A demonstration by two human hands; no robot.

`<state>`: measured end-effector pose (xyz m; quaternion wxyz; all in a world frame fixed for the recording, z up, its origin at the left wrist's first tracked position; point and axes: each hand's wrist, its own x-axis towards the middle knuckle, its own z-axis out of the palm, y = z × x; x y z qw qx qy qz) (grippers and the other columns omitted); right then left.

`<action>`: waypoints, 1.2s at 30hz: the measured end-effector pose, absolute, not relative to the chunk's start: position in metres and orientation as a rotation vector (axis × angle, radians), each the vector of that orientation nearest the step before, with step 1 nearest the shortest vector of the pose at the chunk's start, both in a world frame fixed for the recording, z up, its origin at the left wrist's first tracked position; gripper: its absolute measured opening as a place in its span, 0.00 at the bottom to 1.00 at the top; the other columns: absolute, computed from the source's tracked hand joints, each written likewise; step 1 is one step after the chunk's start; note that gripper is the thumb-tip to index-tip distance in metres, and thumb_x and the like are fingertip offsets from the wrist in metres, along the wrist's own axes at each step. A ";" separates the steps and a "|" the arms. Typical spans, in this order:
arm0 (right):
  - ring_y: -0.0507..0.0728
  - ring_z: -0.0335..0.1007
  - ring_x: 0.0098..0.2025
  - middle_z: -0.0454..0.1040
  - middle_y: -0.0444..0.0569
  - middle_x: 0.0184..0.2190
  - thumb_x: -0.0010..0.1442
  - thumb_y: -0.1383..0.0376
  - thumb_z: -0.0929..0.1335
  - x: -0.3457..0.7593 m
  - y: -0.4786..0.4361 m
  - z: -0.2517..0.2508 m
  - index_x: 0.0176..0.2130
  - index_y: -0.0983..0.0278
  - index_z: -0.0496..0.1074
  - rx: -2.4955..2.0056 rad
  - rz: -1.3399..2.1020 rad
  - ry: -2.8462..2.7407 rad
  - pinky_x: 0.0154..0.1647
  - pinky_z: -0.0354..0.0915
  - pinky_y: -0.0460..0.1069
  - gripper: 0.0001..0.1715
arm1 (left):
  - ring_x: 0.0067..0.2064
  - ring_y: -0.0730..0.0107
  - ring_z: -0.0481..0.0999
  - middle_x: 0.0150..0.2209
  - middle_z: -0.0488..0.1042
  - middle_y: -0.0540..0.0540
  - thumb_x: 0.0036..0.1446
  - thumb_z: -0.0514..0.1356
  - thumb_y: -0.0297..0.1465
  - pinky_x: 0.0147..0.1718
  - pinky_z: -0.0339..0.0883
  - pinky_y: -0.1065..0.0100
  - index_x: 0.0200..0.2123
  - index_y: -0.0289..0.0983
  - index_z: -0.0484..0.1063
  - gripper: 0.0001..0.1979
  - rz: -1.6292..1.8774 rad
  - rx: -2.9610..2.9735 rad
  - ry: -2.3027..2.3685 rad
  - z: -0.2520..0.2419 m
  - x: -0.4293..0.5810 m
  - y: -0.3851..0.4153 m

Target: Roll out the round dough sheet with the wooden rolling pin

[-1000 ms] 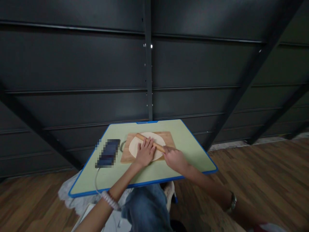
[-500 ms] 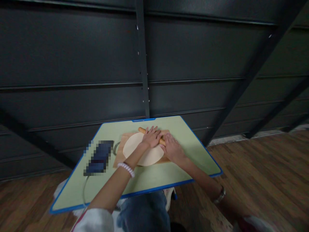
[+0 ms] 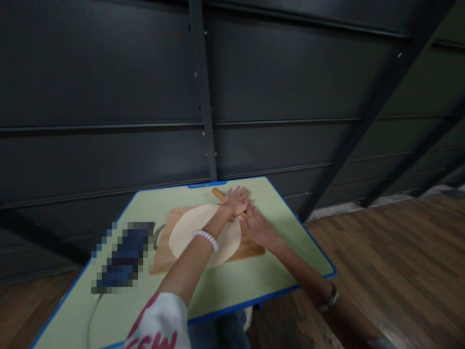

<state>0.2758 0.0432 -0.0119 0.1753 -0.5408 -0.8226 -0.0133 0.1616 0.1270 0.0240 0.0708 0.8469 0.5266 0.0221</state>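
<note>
My left hand (image 3: 236,201) lies with spread fingers on a wooden rolling pin (image 3: 218,195), near the pin's far end. My right hand (image 3: 257,227) presses on the pin's other end, which is mostly hidden under my fingers. The pin rests at the far right edge of a round, pale sheet of rolled dough (image 3: 189,232). My left forearm hides part of the dough. Beneath the dough lies a bamboo-coloured wooden cutting board (image 3: 250,251), with a metal ring handle (image 3: 157,236) at its left side.
The board rests on a pale green table with a blue rim (image 3: 286,252). To the left lies a pixelated dark phone (image 3: 121,257) with a white cable (image 3: 90,320). A dark ribbed metal wall (image 3: 109,97) stands beyond the table; wooden flooring (image 3: 378,271) lies to the right.
The rolling pin and both hands have moved away from me across the dough, from its middle to its far edge. The view has shifted, bringing the table and dough closer and further left.
</note>
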 end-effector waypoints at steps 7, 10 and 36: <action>0.65 0.53 0.62 0.57 0.68 0.60 0.66 0.57 0.54 0.265 0.027 0.001 0.61 0.82 0.54 -1.576 -0.054 -2.298 0.60 0.52 0.59 0.35 | 0.67 0.63 0.40 0.66 0.48 0.50 0.64 0.34 0.40 0.63 0.35 0.52 0.64 0.39 0.50 0.28 0.136 2.566 1.634 0.023 0.152 0.113; 0.65 0.47 0.64 0.52 0.67 0.62 0.65 0.56 0.54 0.260 0.016 0.003 0.62 0.81 0.50 -1.489 -0.081 -2.301 0.61 0.50 0.59 0.36 | 0.67 0.62 0.42 0.65 0.50 0.50 0.64 0.35 0.37 0.63 0.35 0.50 0.62 0.40 0.54 0.26 0.154 2.617 1.654 0.023 0.140 0.100; 0.62 0.41 0.66 0.48 0.64 0.64 0.65 0.57 0.56 0.237 -0.016 0.009 0.62 0.79 0.51 -1.285 -0.089 -2.494 0.64 0.46 0.57 0.35 | 0.67 0.64 0.40 0.66 0.47 0.48 0.66 0.33 0.38 0.63 0.37 0.53 0.63 0.41 0.51 0.26 0.365 2.596 1.617 0.007 0.073 0.033</action>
